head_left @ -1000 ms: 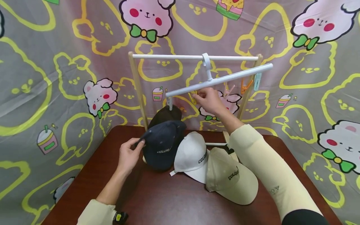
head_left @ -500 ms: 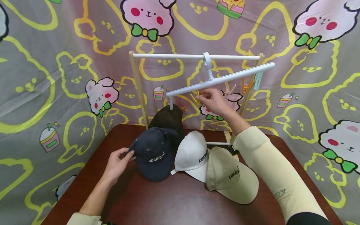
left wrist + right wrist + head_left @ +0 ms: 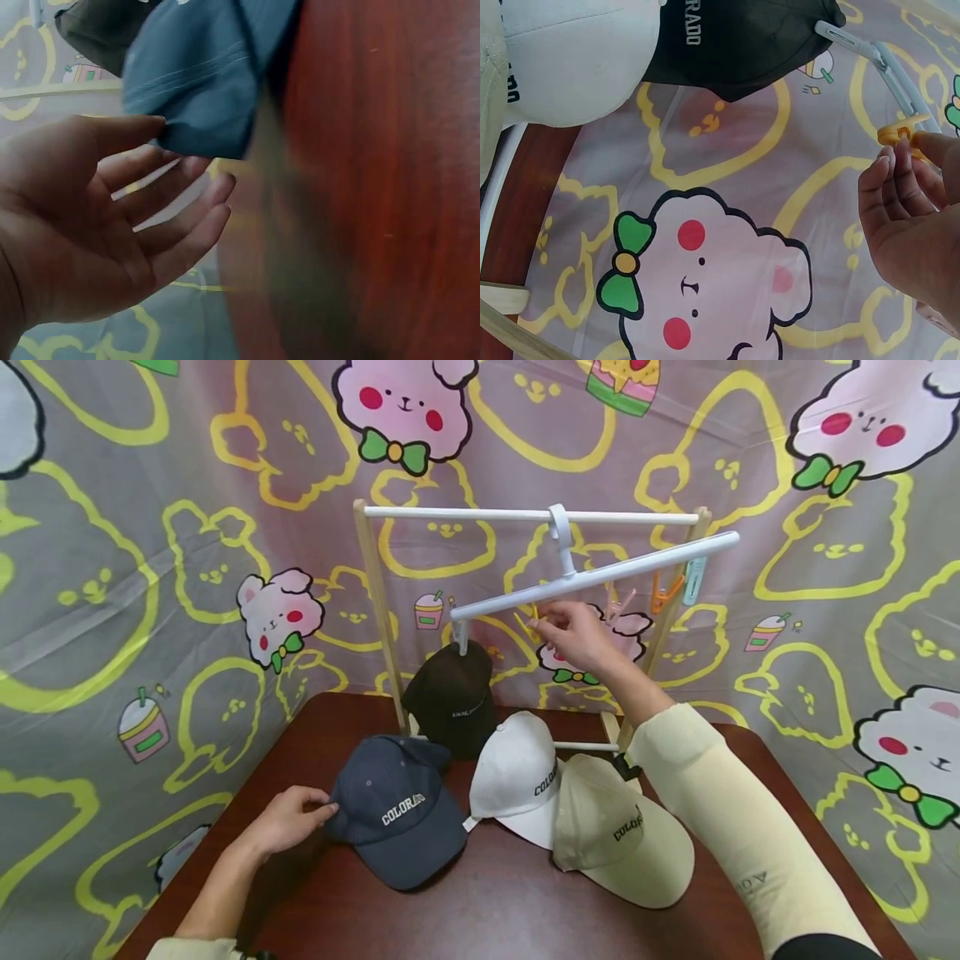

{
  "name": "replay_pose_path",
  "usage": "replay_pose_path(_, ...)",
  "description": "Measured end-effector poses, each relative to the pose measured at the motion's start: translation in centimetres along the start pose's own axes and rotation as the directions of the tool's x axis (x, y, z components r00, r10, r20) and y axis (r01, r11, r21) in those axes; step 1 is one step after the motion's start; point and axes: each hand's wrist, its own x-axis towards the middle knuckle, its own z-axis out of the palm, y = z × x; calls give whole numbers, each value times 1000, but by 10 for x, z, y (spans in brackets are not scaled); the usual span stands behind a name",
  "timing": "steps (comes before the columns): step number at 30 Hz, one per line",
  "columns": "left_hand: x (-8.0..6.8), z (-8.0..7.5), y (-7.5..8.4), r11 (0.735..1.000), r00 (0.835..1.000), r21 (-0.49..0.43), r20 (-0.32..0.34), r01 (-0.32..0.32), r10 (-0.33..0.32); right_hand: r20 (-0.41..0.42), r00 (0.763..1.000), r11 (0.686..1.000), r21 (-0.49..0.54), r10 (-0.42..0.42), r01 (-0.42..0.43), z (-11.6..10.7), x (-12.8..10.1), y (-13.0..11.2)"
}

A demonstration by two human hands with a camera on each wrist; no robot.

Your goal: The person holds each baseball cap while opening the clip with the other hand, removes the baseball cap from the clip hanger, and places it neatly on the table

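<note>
My left hand (image 3: 288,820) pinches the back edge of a navy baseball cap (image 3: 401,810) between thumb and fingers, low over the table. The left wrist view shows the same cap's cloth (image 3: 202,97) at the thumb tip. My right hand (image 3: 576,633) pinches a yellow clothespin (image 3: 528,620) just under a tilted pale-blue clip hanger (image 3: 600,578). In the right wrist view, that yellow clothespin (image 3: 904,131) sits between thumb and fingertips. A black cap (image 3: 453,693) hangs from a pale clothespin (image 3: 462,637) at the hanger's low left end.
A white cap (image 3: 513,768) and a beige cap (image 3: 618,831) lie side by side on the brown table (image 3: 480,910). The hanger hooks over a rack's white bar (image 3: 465,513). Pink (image 3: 619,607), orange (image 3: 666,593) and light-blue (image 3: 693,580) clothespins hang toward the right end.
My left hand has carried the navy cap down, left and toward me, uncovering the black cap's front. My right hand stays at the yellow clothespin, shifting only slightly.
</note>
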Motion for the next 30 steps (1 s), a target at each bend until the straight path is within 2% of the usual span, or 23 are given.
replay_pose_path(4,4,-9,8,994,999,112,-45,-11,16,2,1000,1000,-6,2,-2,2,0,2)
replay_pose_path(8,14,-16,30,983,992,172,-94,-68,85,8,1000,1000,-8,8,-8,1,-2,4)
replay_pose_path(13,31,-18,67,976,972,161,-159,-150,175,11,1000,999,-47,14,-14,-1,-3,4)
replay_pose_path(17,54,-16,94,973,955,138,-207,-186,212,31,999,997,-70,21,-19,-1,-4,3)
replay_pose_path(19,68,-12,107,971,954,137,-203,-197,222,39,999,997,-77,31,-28,-1,-5,2)
replay_pose_path(22,87,-6,123,969,962,156,-169,-190,215,44,998,996,-75,43,-40,0,-7,2)
replay_pose_path(26,107,0,138,982,981,121,-109,-145,158,38,999,997,-66,38,-35,1,-9,3)
replay_pose_path(30,121,5,143,995,995,49,-36,-90,91,30,999,998,-61,9,-7,2,-8,4)
